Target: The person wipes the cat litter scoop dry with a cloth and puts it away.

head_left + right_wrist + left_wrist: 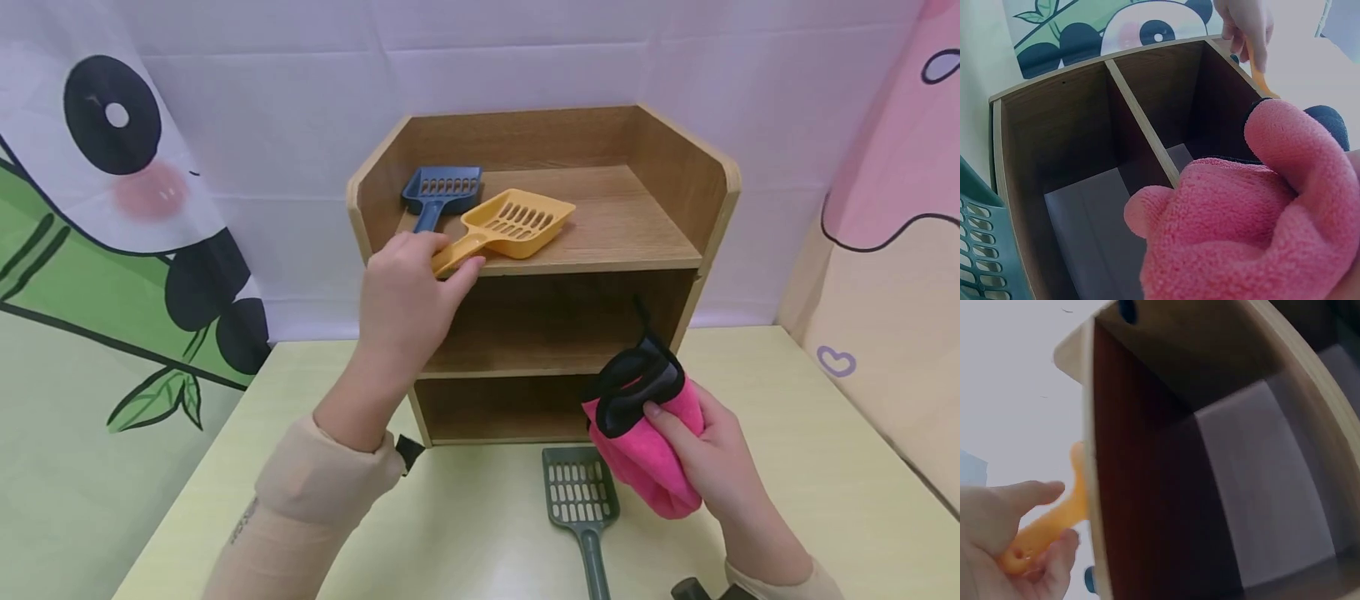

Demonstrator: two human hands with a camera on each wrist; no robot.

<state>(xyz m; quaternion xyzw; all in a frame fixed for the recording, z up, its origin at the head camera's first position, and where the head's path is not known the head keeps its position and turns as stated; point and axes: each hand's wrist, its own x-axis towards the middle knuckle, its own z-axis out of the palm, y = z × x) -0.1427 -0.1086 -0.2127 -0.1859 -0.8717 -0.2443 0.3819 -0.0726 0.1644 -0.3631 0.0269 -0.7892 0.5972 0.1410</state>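
Observation:
On the top shelf lies a yellow litter scoop (525, 223), its slotted head on the board and its handle toward me. My left hand (408, 287) grips that handle at the shelf's front edge; the left wrist view shows thumb and fingers around the yellow handle (1041, 540). A blue litter scoop (442, 192) lies just behind and left of it. In front of the lower shelves, my right hand (712, 454) holds a bunched pink fluffy cloth (652, 467) with black smooth trim (637, 387). The cloth fills much of the right wrist view.
A wooden shelf unit (570, 268) with a raised back and sides stands on the pale table (765, 383). The dark green litter scoop (581, 492) lies before it, handle toward me. Behind hangs a cartoon-printed cloth backdrop (517, 75).

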